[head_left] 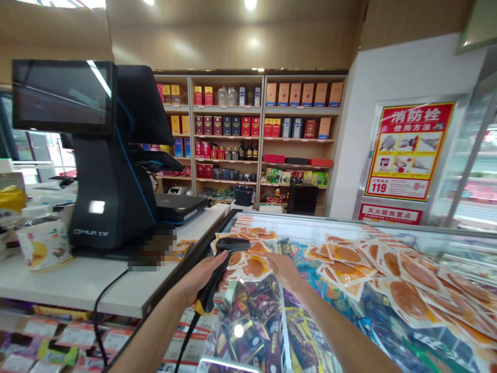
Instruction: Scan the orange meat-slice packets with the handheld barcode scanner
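Observation:
In the head view, my left hand (207, 277) is wrapped round the handle of a black barcode scanner (233, 244) with yellow trim at its base. The scanner's head points right, over flat packets with round orange-brown pieces in clear and white wrapping. My right hand (285, 272) reaches in from the right with its fingers stretched out. Its fingertips are at the edge of one orange packet (254, 267); whether they press on it is unclear. These packets lie on the glass top of a chest freezer (285, 331), with wrapped goods visible below the glass.
A larger spread of similar packets (407, 298) covers the freezer's right side. To the left, a black checkout terminal (112, 191) stands on a white counter (116, 290), a cable (97, 311) hanging down its front. Shelves of boxes (229, 127) line the back wall.

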Available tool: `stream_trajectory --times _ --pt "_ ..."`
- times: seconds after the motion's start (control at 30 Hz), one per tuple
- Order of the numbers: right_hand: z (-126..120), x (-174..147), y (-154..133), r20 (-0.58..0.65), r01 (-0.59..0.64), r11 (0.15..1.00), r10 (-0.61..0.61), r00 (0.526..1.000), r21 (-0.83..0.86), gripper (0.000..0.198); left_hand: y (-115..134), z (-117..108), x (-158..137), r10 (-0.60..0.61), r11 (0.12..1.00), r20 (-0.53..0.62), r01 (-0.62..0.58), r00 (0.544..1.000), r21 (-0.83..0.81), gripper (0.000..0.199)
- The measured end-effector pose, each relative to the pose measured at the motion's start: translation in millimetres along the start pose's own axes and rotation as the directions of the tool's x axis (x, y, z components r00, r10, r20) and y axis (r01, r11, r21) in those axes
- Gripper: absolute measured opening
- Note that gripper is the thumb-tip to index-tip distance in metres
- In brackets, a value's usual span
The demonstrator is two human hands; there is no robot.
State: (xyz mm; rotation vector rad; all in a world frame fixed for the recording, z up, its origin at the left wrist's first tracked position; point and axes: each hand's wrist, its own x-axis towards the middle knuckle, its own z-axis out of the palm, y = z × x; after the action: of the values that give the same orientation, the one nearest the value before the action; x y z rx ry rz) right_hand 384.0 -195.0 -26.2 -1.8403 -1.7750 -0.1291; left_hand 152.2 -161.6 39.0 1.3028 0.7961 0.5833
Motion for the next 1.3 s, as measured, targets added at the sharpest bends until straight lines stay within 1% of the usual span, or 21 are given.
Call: stream_trajectory --times 0.07,0.13,0.17,0.2,0.27,0.3,0.37,0.43,0.5,0.6,0.67,0.8,0.87,0.9,0.97,1.0,1.07,1.1,1.17,1.23,1.3 --pt "-6.5 1.9 13.8 -0.118 -0.080 0.995 0.086 0.989 0.056 0.039 1.7 4.4 -0.6 -0.012 1.000 0.010 0.012 1.000 -0.002 0.038" --pt "-15.0 2.5 28.1 -0.175 -0.185 0.964 0.219 0.960 0.192 0.040 3.1 8.8 -0.2 -0.016 1.000 0.037 0.016 0.999 -0.004 0.038" --pt "-19.6 2.1 34.7 -0.179 -0.232 0.923 0.295 0.938 0.308 0.039 3.7 11.3 0.3 -0.013 1.000 0.058 0.014 0.998 -0.007 0.038" --pt "-24.2 1.3 40.6 -0.170 -0.264 0.859 0.367 0.914 0.439 0.037 4.3 14.2 1.0 -0.006 1.000 0.080 0.007 0.997 -0.011 0.037" --pt "-32.6 -1.1 49.9 -0.130 -0.275 0.707 0.462 0.877 0.652 0.035 5.8 21.6 2.2 0.010 1.000 0.125 -0.008 0.992 -0.016 0.037" --pt "-36.0 -2.5 53.5 -0.119 -0.266 0.646 0.488 0.865 0.716 0.034 6.7 26.0 2.7 0.023 1.000 0.139 -0.021 0.990 -0.018 0.036" --pt "-41.0 -5.1 58.7 -0.105 -0.253 0.573 0.518 0.849 0.779 0.034 8.6 35.7 3.6 0.051 0.999 0.165 -0.048 0.985 -0.020 0.036" --pt "-43.4 -7.7 62.2 -0.093 -0.256 0.541 0.535 0.840 0.801 0.033 10.3 45.5 4.7 0.070 0.997 0.196 -0.067 0.978 -0.025 0.036" --pt "-44.3 -10.4 64.5 -0.090 -0.258 0.530 0.544 0.835 0.808 0.031 11.6 54.1 6.2 0.085 0.996 0.242 -0.079 0.967 -0.034 0.036" --pt "-45.1 -14.7 66.2 -0.095 -0.261 0.538 0.546 0.833 0.801 0.028 13.2 64.2 8.6 0.094 0.996 0.294 -0.088 0.951 -0.033 0.035" --pt "-46.4 -16.7 66.5 -0.104 -0.269 0.556 0.549 0.829 0.786 0.027 14.0 69.0 10.0 0.090 0.996 0.302 -0.087 0.949 -0.024 0.035" --pt "-54.0 -17.8 68.3 -0.153 -0.302 0.639 0.555 0.818 0.708 0.029 14.6 74.6 12.5 0.081 0.997 0.324 -0.076 0.943 -0.027 0.035" --pt "-61.9 -18.5 70.9 -0.220 -0.328 0.717 0.555 0.802 0.615 0.032 14.6 75.1 13.6 0.086 0.996 0.317 -0.080 0.944 -0.030 0.035" --pt "-67.0 -19.4 72.7 -0.278 -0.344 0.769 0.548 0.789 0.540 0.034 14.7 74.6 14.1 0.091 0.996 0.304 -0.086 0.948 -0.029 0.035" --pt "-78.8 -22.8 76.9 -0.416 -0.382 0.861 0.499 0.760 0.335 0.038 15.0 71.8 15.2 0.096 0.995 0.273 -0.095 0.957 -0.018 0.036" --pt "-84.9 -25.3 79.4 -0.473 -0.406 0.886 0.463 0.750 0.224 0.040 15.3 69.5 15.9 0.096 0.995 0.257 -0.096 0.962 -0.012 0.037" --pt "-95.5 -31.7 85.6 -0.528 -0.445 0.894 0.401 0.749 0.047 0.041 15.6 63.2 17.5 0.088 0.996 0.218 -0.089 0.972 -0.008 0.038" --pt "-99.4 -35.4 89.6 -0.531 -0.456 0.889 0.368 0.763 -0.038 0.040 15.6 59.3 18.6 0.086 0.996 0.192 -0.086 0.978 -0.009 0.038" --pt "-103.4 -43.6 99.7 -0.493 -0.445 0.870 0.297 0.818 -0.213 0.039 15.3 50.6 20.9 0.083 0.997 0.130 -0.083 0.988 -0.011 0.038" --pt "-102.7 -52.2 112.2 -0.415 -0.401 0.838 0.236 0.879 -0.371 0.037 14.5 41.1 23.1 0.073 0.997 0.087 -0.072 0.994 -0.008 0.038" --pt "-99.2 -60.5 125.2 -0.343 -0.363 0.806 0.213 0.915 -0.468 0.035 13.3 31.6 24.3 0.064 0.998 0.070 -0.064 0.995 -0.013 0.038"
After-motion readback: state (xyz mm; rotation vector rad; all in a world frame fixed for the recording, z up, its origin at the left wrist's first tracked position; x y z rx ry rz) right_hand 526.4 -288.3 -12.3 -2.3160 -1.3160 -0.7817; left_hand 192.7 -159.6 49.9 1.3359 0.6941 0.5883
